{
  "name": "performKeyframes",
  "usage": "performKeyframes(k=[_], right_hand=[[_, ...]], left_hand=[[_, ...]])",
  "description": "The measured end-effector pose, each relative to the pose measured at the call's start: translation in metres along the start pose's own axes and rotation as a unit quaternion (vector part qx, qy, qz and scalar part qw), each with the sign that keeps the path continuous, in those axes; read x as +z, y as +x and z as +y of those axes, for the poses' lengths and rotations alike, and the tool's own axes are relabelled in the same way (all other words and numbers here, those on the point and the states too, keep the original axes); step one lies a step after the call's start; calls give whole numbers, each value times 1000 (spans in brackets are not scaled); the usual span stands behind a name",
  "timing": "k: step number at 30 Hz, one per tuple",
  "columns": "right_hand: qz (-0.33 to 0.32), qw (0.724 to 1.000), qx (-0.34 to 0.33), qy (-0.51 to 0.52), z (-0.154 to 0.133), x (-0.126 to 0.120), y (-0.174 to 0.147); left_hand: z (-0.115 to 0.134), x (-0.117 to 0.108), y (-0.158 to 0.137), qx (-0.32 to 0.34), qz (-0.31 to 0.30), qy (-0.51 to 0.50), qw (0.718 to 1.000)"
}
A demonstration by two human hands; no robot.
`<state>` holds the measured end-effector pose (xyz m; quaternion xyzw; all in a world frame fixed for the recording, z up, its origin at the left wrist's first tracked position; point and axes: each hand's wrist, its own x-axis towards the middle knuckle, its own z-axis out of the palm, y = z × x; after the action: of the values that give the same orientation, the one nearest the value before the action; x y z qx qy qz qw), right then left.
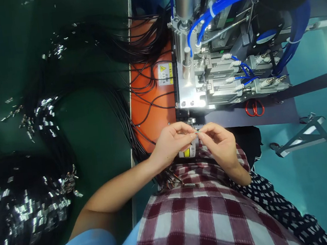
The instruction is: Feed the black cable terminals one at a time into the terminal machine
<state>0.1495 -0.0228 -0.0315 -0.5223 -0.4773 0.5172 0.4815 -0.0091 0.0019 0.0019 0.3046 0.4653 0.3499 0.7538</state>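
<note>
My left hand (170,145) and my right hand (220,143) meet in front of the machine's near edge, thumbs and forefingers pinched close together. Between the fingertips shows a small bit of thin green wire (197,132); most of it is hidden by the fingers. Both hands are closed on it. Just beyond them stands the metal pneumatic machine (192,89) with its cylinders. Black cables (136,139) run over the orange base (158,113) to the left of my left hand. Several loose cable ends (170,178) with bared coloured wires lie against the checked apron (191,213).
Large bundles of black cables with shiny metal ends (44,112) lie on the dark green table (92,118) at left. Blue air hoses (220,2) arch over the machine. Red-handled scissors (254,108) lie at right, near a metal stand leg (306,131).
</note>
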Motion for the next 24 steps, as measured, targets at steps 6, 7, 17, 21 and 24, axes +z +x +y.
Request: performKeyframes(k=[6,7,17,21,24], right_hand=[[-4,999,22,33,2,2,-2],[-5,999,20,35,2,2,-2],[0,1000,8,12,3,-5,-1],[-7,1000,-3,13,3,-5,-2],[-12,1000,-23,6,3,-4,-3]], left_hand=[[0,1,0,8,3,4,1000],[-1,1,0,10,4,5,1000],[-3,1,-1,10,9,33,999],[-3,2,0,15,11,31,999],[-4,2,-1,18,12,37,999]])
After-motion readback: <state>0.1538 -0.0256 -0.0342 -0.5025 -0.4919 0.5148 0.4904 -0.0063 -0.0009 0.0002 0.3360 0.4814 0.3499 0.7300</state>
